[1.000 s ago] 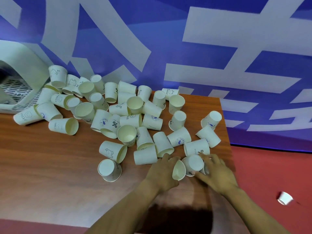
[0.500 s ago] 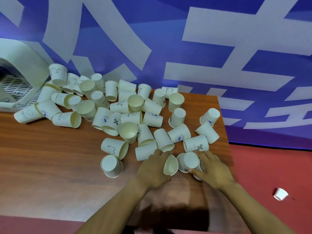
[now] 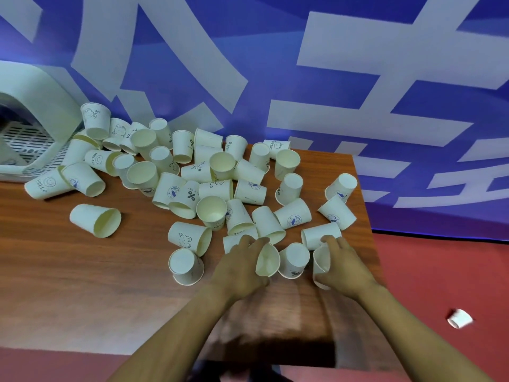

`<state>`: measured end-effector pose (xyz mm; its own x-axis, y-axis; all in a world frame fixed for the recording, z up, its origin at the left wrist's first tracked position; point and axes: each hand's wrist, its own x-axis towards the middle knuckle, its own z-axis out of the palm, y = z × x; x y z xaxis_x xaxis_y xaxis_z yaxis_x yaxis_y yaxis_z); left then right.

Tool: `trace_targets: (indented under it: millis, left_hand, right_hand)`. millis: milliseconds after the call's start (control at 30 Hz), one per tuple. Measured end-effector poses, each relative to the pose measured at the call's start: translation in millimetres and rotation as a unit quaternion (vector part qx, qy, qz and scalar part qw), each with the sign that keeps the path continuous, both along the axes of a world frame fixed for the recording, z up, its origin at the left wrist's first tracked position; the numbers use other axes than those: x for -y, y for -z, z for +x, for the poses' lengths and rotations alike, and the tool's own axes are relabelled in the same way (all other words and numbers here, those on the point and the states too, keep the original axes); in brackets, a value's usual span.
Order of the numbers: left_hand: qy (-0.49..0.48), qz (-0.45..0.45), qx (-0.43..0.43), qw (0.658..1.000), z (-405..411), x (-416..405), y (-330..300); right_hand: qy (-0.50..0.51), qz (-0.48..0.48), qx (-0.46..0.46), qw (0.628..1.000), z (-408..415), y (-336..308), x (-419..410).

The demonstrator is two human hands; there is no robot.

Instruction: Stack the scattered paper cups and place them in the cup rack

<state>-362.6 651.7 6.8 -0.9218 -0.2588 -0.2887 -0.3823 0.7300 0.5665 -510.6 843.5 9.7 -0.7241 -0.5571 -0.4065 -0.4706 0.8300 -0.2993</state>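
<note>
Left hand [image 3: 242, 267], at about 6 o'clock on the bench [image 3: 82, 285], is curled round a paper cup [image 3: 267, 260] lying on its side with its mouth turned to the right; the right hand [image 3: 340, 267], near 5 o'clock, is wrapped round a second cup [image 3: 321, 260], whose mouth seems to be turned left toward the first. An upside-down cup [image 3: 294, 260] stands between the two held cups, just beside each.

Largest in view is the bench, a wood-grain top set against a blue and white backdrop [image 3: 330, 78]. At 10 o'clock the white cup rack [image 3: 41, 106] is seen, with a slotted tray inside. A loose heap of paper cups [image 3: 209, 183] is spread from the rack to about 3 o'clock, most lying on their sides or upturned. One stray cup [image 3: 459, 318] lies on the red floor [image 3: 440, 271] at 4 o'clock.

No stack appears to have been built yet. For this step to go well, one held cup should be lifted clear of the standing cup, both mouths turned the same way, and base slid into mouth with light pressure so the thin walls are not crushed.
</note>
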Motion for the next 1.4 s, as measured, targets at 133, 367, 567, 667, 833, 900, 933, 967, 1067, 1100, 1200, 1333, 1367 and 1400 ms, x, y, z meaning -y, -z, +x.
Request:
trace_targets:
  millis: [133, 367, 567, 667, 833, 900, 933, 967, 1067, 1100, 1200, 1333, 1367, 1400]
  left_hand:
    - [-0.015, 0.004, -0.013, 1.0, 5, 7, -10]
    - [-0.087, 0.033, -0.092, 0.991, 46, 36, -35]
    - [-0.186, 0.021, -0.172, 0.967, 124, 120, -68]
    - [-0.256, -0.007, -0.185, 0.949, 183, 184, -79]
    - [-0.43, -0.039, -0.154, 0.889, 301, 282, -59]
    - [-0.482, -0.039, -0.129, 0.866, 334, 311, -41]
    - [-0.502, -0.035, -0.113, 0.857, 346, 322, -33]
    - [-0.52, -0.025, -0.099, 0.848, 355, 330, -25]
    - [-0.56, 0.016, -0.081, 0.825, 365, 346, -13]
    - [-0.564, 0.031, -0.078, 0.821, 364, 351, -13]
    - [-0.559, 0.089, -0.088, 0.82, 356, 361, -12]
    - [-0.545, 0.138, -0.099, 0.821, 339, 364, -8]
    - [-0.539, 0.144, -0.1, 0.824, 333, 363, -7]
    - [-0.531, 0.149, -0.102, 0.828, 326, 361, -7]
  right_hand:
    - [0.019, 0.021, 0.002, 1.0, -14, -23, 0]
    - [0.018, 0.069, -0.025, 0.997, -21, -51, 5]
    - [0.095, -0.034, -0.106, 0.989, 4, -91, 38]
    - [0.093, -0.101, -0.149, 0.979, 37, -111, 77]
    - [0.057, -0.169, -0.162, 0.971, 109, -124, 169]
    - [0.044, -0.186, -0.152, 0.97, 134, -126, 206]
    - [0.035, -0.196, -0.148, 0.969, 145, -127, 223]
    - [0.028, -0.204, -0.141, 0.968, 156, -127, 238]
    - [0.018, -0.201, -0.123, 0.972, 182, -121, 273]
    - [0.02, -0.193, -0.119, 0.974, 189, -118, 281]
    - [0.003, -0.175, -0.113, 0.978, 204, -108, 300]
    - [-0.017, -0.173, -0.095, 0.98, 214, -102, 317]
    - [-0.02, -0.173, -0.091, 0.98, 214, -100, 321]
    - [-0.022, -0.174, -0.086, 0.981, 214, -98, 325]
